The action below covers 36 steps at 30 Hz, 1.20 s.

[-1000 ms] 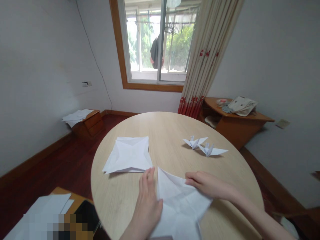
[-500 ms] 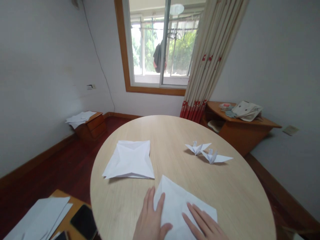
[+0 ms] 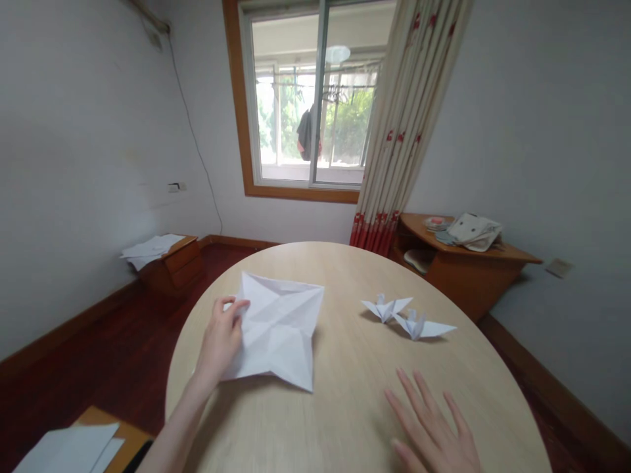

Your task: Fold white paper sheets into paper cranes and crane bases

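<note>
Left hand (image 3: 227, 335) was pinched on the left edge of a creased, roughly square white paper sheet (image 3: 283, 328), over the left side of the round pale-wood worktop (image 3: 340, 420). Right hand (image 3: 438, 437) was spread, holding nothing. Risk: one-sided grip could skew or miscrease the sheet; careless right-hand reach could knock the white folded-paper cranes (image 3: 414, 328). Containers: brown wooden drawer cabinet (image 3: 180, 268), contents hidden.
</note>
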Motion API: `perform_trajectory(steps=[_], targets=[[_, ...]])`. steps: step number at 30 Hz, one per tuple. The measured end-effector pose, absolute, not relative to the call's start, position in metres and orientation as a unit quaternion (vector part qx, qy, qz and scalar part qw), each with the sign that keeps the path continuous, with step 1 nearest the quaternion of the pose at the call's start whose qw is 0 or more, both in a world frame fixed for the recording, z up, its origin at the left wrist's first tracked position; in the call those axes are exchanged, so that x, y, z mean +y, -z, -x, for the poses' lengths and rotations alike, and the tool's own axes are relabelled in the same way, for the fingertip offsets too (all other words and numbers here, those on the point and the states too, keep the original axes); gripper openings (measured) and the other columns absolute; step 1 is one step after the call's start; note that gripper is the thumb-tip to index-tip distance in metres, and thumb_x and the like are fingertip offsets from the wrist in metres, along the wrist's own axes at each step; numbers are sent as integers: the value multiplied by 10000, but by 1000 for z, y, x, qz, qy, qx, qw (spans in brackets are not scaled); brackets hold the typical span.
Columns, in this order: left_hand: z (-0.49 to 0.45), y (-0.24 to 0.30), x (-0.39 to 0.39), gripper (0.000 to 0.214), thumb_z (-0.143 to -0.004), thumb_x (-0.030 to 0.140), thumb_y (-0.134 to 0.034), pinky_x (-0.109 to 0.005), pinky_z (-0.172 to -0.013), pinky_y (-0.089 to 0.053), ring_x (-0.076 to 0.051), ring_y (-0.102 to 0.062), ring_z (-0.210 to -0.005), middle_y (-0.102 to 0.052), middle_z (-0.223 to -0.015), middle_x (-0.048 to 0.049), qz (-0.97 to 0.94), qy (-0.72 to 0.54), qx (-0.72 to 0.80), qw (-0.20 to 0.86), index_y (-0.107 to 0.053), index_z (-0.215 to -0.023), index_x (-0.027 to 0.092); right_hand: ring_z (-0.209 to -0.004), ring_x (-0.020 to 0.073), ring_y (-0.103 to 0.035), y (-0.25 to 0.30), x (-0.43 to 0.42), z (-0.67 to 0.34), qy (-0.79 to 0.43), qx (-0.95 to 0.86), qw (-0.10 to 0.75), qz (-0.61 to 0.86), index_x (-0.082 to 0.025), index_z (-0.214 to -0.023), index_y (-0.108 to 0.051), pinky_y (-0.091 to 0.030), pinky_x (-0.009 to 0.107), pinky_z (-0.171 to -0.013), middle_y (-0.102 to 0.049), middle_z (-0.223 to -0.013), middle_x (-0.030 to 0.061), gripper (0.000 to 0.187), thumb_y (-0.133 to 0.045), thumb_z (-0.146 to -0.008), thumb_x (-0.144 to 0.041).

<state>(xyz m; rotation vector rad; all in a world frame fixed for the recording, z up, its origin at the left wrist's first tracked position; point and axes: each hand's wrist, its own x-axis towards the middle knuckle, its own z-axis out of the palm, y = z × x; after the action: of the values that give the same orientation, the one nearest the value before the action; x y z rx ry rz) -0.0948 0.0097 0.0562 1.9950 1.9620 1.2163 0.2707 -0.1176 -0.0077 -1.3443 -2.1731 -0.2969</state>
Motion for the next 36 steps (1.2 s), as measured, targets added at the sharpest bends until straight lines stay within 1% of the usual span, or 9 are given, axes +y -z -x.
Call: perform_trajectory(steps=[2, 5, 9, 11, 14, 19, 23, 27, 36], targets=[[106, -33, 29, 399, -809, 148, -391, -427, -1031, -403, -305, -516, -1208, -468, -1297, -187, -649, -327, 686, 38, -673, -1086, 95, -1395, 309, -314, -4, -100, -282, 93, -795, 270, 535, -349, -1464, -341, -293, 557, -1092, -369, -1517, 31, 516, -390, -951, -380], [106, 11, 36, 455, -848, 385, -489, -527, -1087, -287, -424, -277, -1373, -289, -1507, -200, -678, -209, 704, 35, -672, -1151, 100, -1432, 314, -214, -7, -59, -307, 92, -726, 299, 613, -280, -1414, -441, -239, 587, -1099, -307, -1548, 71, 506, -311, -951, -434], [105, 42, 39, 645, -867, 529, -450, -552, -1111, -181, -409, -139, -1432, -209, -1565, -174, -706, -123, 697, 36, -458, -1411, 183, -1438, 370, -138, 0, 2, -344, 112, -572, 344, 736, -151, -1382, -464, -224, 620, -1068, -289, -1540, 169, 685, -352, -853, -573], [112, 40, 49, 648, -880, 527, -422, -558, -1107, -176, -407, -137, -1432, -230, -1556, -188, -707, -105, 699, 20, -433, -1426, 178, -1396, 419, -219, 0, 23, -353, 100, -528, 351, 766, -109, -1316, -521, -264, 632, -1026, -336, -1499, 222, 761, -410, -786, -643], [123, 21, 63, 610, -886, 489, -414, -587, -1095, -179, -410, -160, -1427, -299, -1523, -212, -731, -123, 671, -7, -489, -1379, 138, -1313, 429, -347, -6, 33, -352, 99, -567, 332, 747, -142, -919, -710, -247, 620, -1028, -521, -1350, 220, 575, -419, -792, -621], [103, -26, 33, 449, -917, 380, -341, -587, -1090, -213, -372, -333, -1352, -498, -1373, -210, -692, -369, 616, -72, -622, -1156, 124, -932, 323, -592, -29, -6, -321, 44, -562, 463, 684, -189, -703, -661, -422, 482, -884, -696, -881, 148, 443, -442, -816, -557], [40, -42, -39, 310, -934, 390, -433, -362, -845, -504, -249, -622, -948, -670, -1043, -112, -713, -445, 510, 183, -665, -1008, 199, -749, 231, -598, -41, -68, -259, -216, -528, 566, 595, -189, -751, -646, -461, 303, -679, -653, -767, 54, 402, -544, -818, -572], [-11, -41, -85, 295, -911, 394, -517, -245, -710, -498, -189, -627, -822, -683, -956, -75, -736, -406, 349, 414, -698, -1061, 215, -591, 154, -518, -41, -113, -193, -403, -465, 600, 510, -189, -691, -595, -410, 234, -556, -564, -631, -2, 416, -583, -827, -582], [-8, -57, -101, 248, -788, 426, -692, -262, -703, -440, -170, -530, -764, -517, -822, -34, -665, -434, 331, 511, -763, -912, 224, -607, 129, -449, -32, -132, -172, -553, -483, 515, 443, -179, -717, -560, -368, 225, -583, -492, -652, -18, 474, -573, -816, -643]])
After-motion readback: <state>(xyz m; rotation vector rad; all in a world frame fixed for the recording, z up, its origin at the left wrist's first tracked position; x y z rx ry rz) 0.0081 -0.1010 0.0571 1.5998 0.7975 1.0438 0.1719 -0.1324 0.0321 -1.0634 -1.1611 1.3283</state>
